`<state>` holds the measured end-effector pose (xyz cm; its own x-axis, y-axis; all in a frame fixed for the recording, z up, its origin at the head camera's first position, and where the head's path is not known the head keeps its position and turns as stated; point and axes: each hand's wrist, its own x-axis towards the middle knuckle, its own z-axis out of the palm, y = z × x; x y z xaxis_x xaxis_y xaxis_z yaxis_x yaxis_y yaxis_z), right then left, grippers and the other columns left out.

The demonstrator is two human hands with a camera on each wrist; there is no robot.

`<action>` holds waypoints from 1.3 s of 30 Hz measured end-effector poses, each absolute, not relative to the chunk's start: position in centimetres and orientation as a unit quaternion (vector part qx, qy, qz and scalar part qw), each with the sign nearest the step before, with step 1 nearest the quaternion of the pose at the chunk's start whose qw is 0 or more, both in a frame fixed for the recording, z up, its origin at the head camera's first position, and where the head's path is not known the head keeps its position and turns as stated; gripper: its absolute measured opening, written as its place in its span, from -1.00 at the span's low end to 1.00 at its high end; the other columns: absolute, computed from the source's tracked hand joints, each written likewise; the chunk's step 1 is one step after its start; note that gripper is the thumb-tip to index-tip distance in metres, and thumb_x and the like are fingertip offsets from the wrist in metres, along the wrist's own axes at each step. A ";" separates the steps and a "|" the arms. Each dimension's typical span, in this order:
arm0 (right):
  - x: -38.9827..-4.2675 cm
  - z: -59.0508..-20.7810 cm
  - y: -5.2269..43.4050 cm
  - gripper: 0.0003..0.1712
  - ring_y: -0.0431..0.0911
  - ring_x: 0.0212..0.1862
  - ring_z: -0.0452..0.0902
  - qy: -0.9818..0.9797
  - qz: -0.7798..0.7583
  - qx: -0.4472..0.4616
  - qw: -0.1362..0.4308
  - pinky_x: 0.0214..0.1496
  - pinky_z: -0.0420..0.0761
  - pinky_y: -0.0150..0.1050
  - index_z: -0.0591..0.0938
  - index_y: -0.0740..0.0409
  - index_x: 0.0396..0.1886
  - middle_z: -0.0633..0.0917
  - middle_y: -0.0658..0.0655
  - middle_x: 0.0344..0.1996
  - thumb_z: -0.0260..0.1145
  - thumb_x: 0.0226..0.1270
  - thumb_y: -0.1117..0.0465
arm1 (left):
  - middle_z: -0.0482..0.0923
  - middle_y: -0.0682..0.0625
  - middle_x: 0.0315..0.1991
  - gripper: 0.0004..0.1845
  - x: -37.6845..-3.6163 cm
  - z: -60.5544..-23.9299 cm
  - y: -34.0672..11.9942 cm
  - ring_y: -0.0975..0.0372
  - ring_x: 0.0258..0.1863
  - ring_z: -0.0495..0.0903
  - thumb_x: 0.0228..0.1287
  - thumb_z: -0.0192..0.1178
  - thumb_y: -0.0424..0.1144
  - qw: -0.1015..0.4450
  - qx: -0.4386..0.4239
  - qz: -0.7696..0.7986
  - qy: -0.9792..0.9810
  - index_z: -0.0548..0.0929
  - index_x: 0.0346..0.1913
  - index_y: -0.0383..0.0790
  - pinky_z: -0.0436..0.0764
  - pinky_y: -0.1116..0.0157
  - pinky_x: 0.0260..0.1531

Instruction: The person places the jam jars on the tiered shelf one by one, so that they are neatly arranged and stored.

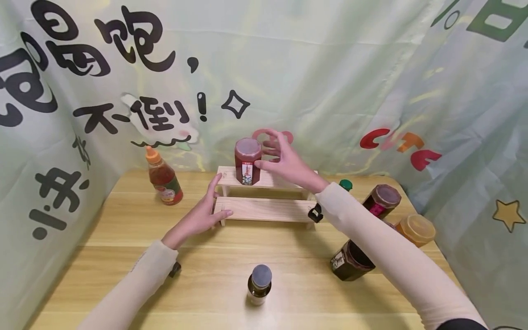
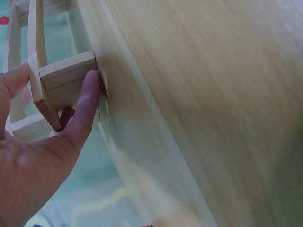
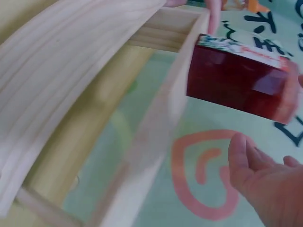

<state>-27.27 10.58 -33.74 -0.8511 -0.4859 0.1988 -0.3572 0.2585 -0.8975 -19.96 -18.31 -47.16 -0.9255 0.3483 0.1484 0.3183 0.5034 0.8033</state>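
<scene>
A dark red jar (image 1: 247, 162) with a pink lid stands upright on the top step of a two-step wooden rack (image 1: 264, 208). My right hand (image 1: 268, 151) hovers at the jar's right side with fingers spread; its thumb tip is close to the glass. In the right wrist view the jar (image 3: 232, 85) and the right hand (image 3: 255, 170) are apart, with the rack (image 3: 71, 71) in front. My left hand (image 1: 216, 197) rests with straight fingers against the rack's left end. In the left wrist view the left hand's thumb (image 2: 87, 104) presses a wooden block of the rack (image 2: 66, 71).
On the wooden table (image 1: 123, 256) stand a red sauce bottle (image 1: 163, 178) at the back left and a small grey-capped bottle (image 1: 260, 284) at the front. At the right are a dark jar (image 1: 350, 261), a brown-lidded jar (image 1: 381, 200) and an amber jar (image 1: 415, 228). Printed fabric walls surround the table.
</scene>
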 end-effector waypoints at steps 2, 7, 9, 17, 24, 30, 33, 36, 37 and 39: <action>-26.5 -32.9 11.4 0.04 0.21 0.51 0.43 0.791 -0.553 -0.255 0.049 0.47 0.49 0.09 0.11 0.09 0.75 0.39 0.37 0.57 0.52 0.48 0.23 | -0.23 -0.20 0.79 0.23 -19.9 -47.2 -18.4 -0.30 0.52 0.30 0.52 0.45 -0.17 0.020 0.190 0.461 0.866 -0.36 0.80 0.13 0.35 -0.40 0.36; -24.4 -31.4 13.7 -0.08 0.18 0.50 0.45 0.792 -0.560 -0.241 0.026 0.52 0.42 0.07 0.15 0.14 0.72 0.46 0.28 0.53 0.44 0.57 0.21 | -0.20 -0.18 0.79 0.24 -19.8 -47.2 -18.5 -0.26 0.52 0.29 0.51 0.46 -0.17 0.026 0.181 0.465 0.866 -0.36 0.80 0.19 0.36 -0.39 0.36; -23.4 -30.9 14.8 -0.13 0.12 0.47 0.49 0.790 -0.568 -0.229 0.016 0.49 0.45 0.06 0.19 0.09 0.70 0.50 0.22 0.50 0.42 0.59 0.19 | -0.18 -0.19 0.78 0.23 -19.8 -47.1 -18.6 -0.25 0.51 0.30 0.51 0.46 -0.19 0.024 0.181 0.465 0.866 -0.35 0.80 0.18 0.37 -0.39 0.35; -18.0 -30.7 20.1 -0.20 0.03 0.47 0.49 0.808 -0.562 -0.175 -0.021 0.41 0.54 -0.07 0.20 0.00 0.69 0.50 0.11 0.48 0.36 0.67 0.08 | -0.17 -0.25 0.77 0.22 -20.1 -47.2 -18.3 -0.26 0.50 0.31 0.52 0.44 -0.22 0.017 0.190 0.462 0.866 -0.34 0.80 0.11 0.37 -0.38 0.35; -13.2 -32.4 23.1 -0.30 -0.01 0.42 0.53 0.815 -0.548 -0.156 -0.104 0.28 0.53 -0.40 0.26 0.10 0.62 0.53 0.12 0.42 0.34 0.66 0.28 | -0.08 -0.34 0.73 0.22 -20.1 -47.3 -18.0 -0.26 0.49 0.31 0.53 0.44 -0.23 0.022 0.190 0.463 0.865 -0.35 0.80 0.12 0.38 -0.37 0.34; -9.1 -35.4 24.5 -0.25 -0.16 0.36 0.55 0.830 -0.517 -0.110 -0.180 0.32 0.48 -0.42 0.34 0.21 0.56 0.58 0.09 0.34 0.43 0.48 0.49 | -0.08 -0.31 0.74 0.23 -20.0 -47.2 -18.0 -0.23 0.48 0.32 0.52 0.44 -0.24 0.028 0.183 0.472 0.862 -0.36 0.79 0.16 0.38 -0.36 0.34; -7.4 -36.9 25.0 -0.21 -0.16 0.36 0.52 0.836 -0.508 -0.076 -0.194 0.35 0.44 -0.43 0.37 0.25 0.53 0.58 0.08 0.33 0.49 0.38 0.53 | 0.03 -0.38 0.69 0.24 -19.9 -47.1 -18.1 -0.23 0.46 0.34 0.51 0.45 -0.25 0.030 0.179 0.476 0.860 -0.36 0.79 0.18 0.38 -0.35 0.34; -6.0 -38.1 25.3 -0.16 -0.15 0.37 0.50 0.838 -0.506 -0.052 -0.200 0.35 0.41 -0.43 0.39 0.25 0.52 0.57 0.07 0.34 0.53 0.31 0.55 | 0.20 -0.49 0.56 0.24 -19.9 -47.3 -18.1 -0.24 0.40 0.40 0.52 0.45 -0.24 0.029 0.182 0.474 0.861 -0.37 0.80 0.16 0.41 -0.34 0.30; -5.6 -38.6 25.4 -0.14 -0.15 0.36 0.50 0.840 -0.500 -0.047 -0.204 0.34 0.40 -0.43 0.40 0.26 0.52 0.57 0.08 0.35 0.56 0.28 0.54 | 0.23 -0.50 0.53 0.24 -19.9 -47.3 -18.1 -0.25 0.39 0.41 0.52 0.45 -0.24 0.029 0.182 0.474 0.861 -0.37 0.80 0.16 0.43 -0.34 0.29; -4.8 -39.5 25.6 -0.08 -0.13 0.35 0.48 0.846 -0.486 -0.040 -0.213 0.34 0.38 -0.44 0.40 0.28 0.53 0.54 0.11 0.36 0.60 0.20 0.54 | 0.31 -0.52 0.46 0.23 -19.9 -47.3 -18.1 -0.25 0.35 0.45 0.52 0.44 -0.24 0.026 0.183 0.471 0.862 -0.36 0.80 0.14 0.45 -0.33 0.26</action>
